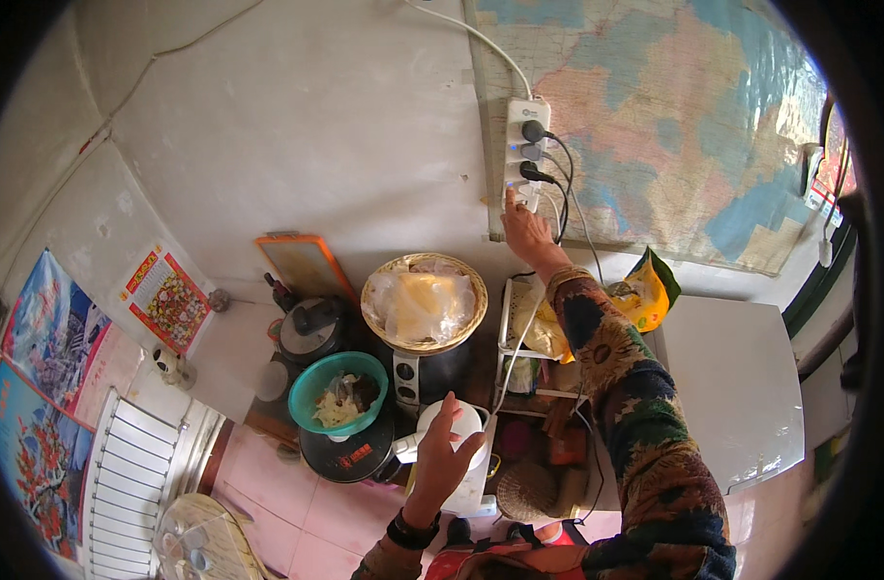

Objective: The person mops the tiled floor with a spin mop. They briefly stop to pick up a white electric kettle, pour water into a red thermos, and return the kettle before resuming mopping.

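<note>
My right hand reaches up to the wall, its index finger stretched out and touching the lower end of a white power strip. Black and grey plugs sit in the strip, with cords hanging down. Nothing shows in this hand. My left hand is raised with its fingers apart, holding nothing. It hovers over or just beside a white kettle with a white handle, and partly hides it. Whether the hand touches the kettle I cannot tell.
A teal bowl of pale food pieces sits on a black lidded appliance. Behind it are a wicker basket with plastic-wrapped food and a black-lidded pot. A white rack, a yellow bag and a white cabinet stand right.
</note>
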### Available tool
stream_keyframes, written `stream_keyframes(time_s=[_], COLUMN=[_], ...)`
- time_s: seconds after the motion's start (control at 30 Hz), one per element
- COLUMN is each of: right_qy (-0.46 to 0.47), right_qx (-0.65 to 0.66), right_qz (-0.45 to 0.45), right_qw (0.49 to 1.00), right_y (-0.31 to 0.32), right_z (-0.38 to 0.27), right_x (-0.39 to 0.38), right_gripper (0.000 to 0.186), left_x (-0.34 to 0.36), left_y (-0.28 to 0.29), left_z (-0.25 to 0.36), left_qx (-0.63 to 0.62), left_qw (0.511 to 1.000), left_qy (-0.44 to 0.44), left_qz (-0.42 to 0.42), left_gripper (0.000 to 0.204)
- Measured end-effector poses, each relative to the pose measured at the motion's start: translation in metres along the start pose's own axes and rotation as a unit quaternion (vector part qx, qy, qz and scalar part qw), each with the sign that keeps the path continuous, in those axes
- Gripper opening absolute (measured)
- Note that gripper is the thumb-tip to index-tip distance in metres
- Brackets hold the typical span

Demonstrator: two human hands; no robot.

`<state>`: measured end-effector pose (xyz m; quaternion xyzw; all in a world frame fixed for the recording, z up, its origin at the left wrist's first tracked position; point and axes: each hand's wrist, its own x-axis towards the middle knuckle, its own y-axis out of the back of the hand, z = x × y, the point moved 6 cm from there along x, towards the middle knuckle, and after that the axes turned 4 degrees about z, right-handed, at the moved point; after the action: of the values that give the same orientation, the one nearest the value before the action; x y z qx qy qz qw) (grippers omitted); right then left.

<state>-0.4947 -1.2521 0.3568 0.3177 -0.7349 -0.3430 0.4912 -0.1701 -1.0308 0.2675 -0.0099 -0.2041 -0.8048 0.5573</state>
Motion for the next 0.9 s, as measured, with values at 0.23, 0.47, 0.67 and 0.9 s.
stream_keyframes(time_s=[0.23, 0.47, 0.67, 0.9], right_qy=[-0.035, -0.033, -0.040, -0.059], right_qx=[-0.029, -0.041, -0.054, -0.044], right_qz=[-0.001, 0.002, -0.018, -0.036], right_qw=[0.999, 0.999, 0.998, 0.997], right_y=[-0.014, -0.017, -0.025, -0.021], right_z=[0.007, 0.009, 0.008, -0.003], right_x=[0.013, 0.023, 0.032, 0.031], right_gripper=[0.063, 0.064, 0.064, 0.060], left_x=[0.013, 0.018, 0.016, 0.001], left_y=[0.019, 0.021, 0.032, 0.046], left_z=[-0.013, -0.020, -0.034, -0.063], left_qx=[0.005, -0.023, 0.012, -0.013], left_qw=[1.000, 1.000, 0.999, 0.996], left_qy=[0.016, 0.020, 0.023, 0.047], left_qz=[0.001, 0.000, 0.026, 0.071], left_gripper=[0.076, 0.076, 0.074, 0.074])
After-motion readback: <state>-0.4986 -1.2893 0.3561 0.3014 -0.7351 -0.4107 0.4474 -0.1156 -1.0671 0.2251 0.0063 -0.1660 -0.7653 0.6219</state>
